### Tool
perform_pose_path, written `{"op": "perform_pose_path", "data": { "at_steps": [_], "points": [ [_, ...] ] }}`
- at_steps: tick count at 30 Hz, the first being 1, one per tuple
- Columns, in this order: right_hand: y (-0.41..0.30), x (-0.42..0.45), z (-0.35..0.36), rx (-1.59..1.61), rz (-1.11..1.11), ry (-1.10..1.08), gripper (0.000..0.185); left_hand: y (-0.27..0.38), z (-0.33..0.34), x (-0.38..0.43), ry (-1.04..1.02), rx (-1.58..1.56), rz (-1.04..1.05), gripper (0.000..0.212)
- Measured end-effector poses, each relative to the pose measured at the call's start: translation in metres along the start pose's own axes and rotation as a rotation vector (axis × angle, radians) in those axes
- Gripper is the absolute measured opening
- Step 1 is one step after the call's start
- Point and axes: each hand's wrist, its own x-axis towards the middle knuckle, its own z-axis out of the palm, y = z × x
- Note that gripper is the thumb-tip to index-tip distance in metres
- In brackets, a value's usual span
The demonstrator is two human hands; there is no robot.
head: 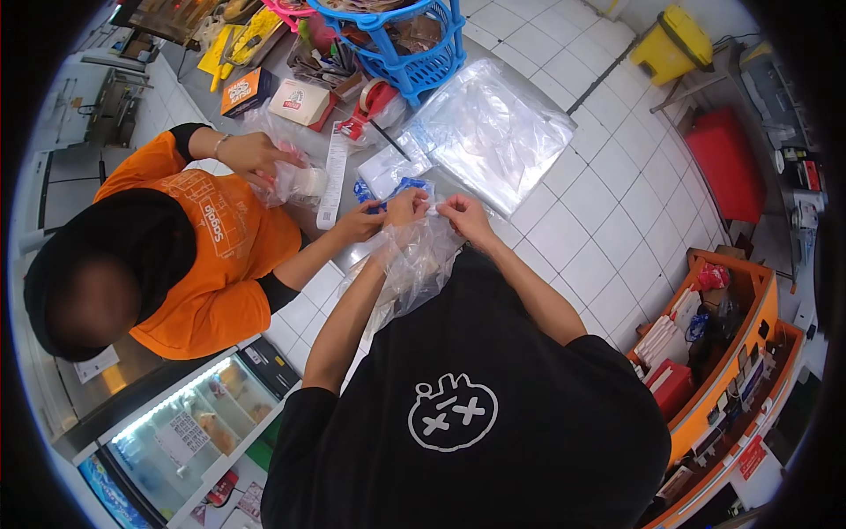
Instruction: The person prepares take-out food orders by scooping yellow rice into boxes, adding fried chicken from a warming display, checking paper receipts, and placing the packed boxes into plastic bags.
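A clear plastic bag hangs from my left forearm, with pale contents blurred inside it. My left hand has its fingers bent and pinched at a small piece of clear plastic. From the other side my right hand pinches the same piece between thumb and fingertips. Just beyond my left hand lies a blue printed plastic packet at the table edge. A co-worker's hand reaches in beside my left hand, close to the packet; whether it touches is hard to tell.
A stack of clear plastic bags covers the table's right end. Behind it stand a blue plastic basket rack, a red tape dispenser and food boxes. The co-worker's other hand rests at a bagged cup, beside a paper receipt.
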Motion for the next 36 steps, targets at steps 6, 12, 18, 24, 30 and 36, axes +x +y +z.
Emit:
{"op": "perform_pose_path", "data": {
  "at_steps": [6, 12, 18, 24, 30, 36],
  "points": [
    [-0.010, -0.010, -0.006, 0.101, 0.006, -0.008, 0.016, 0.009, -0.005, -0.002, -0.031, 0.070, 0.147, 0.018],
    [-0.008, -0.010, -0.004, 0.082, -0.004, -0.007, 0.015, 0.016, -0.003, -0.005, -0.008, 0.211, 0.180, 0.013],
    [-0.014, -0.010, 0.005, -0.393, -0.473, 0.204, 0.018, 0.028, -0.016, -0.003, 0.110, 0.246, 0.292, 0.010],
    [-0.026, 0.005, 0.023, -0.589, -0.536, 0.003, 0.019, 0.037, -0.029, 0.002, -0.051, 0.131, 0.196, 0.012],
    [-0.022, 0.027, 0.028, -0.851, -0.556, -0.016, 0.021, 0.075, -0.055, -0.003, -0.109, -0.020, 0.103, 0.008],
    [-0.018, 0.029, 0.016, -0.983, -0.478, -0.079, 0.026, 0.118, -0.088, -0.023, -0.079, -0.270, 0.126, 0.008]
  ]
}}
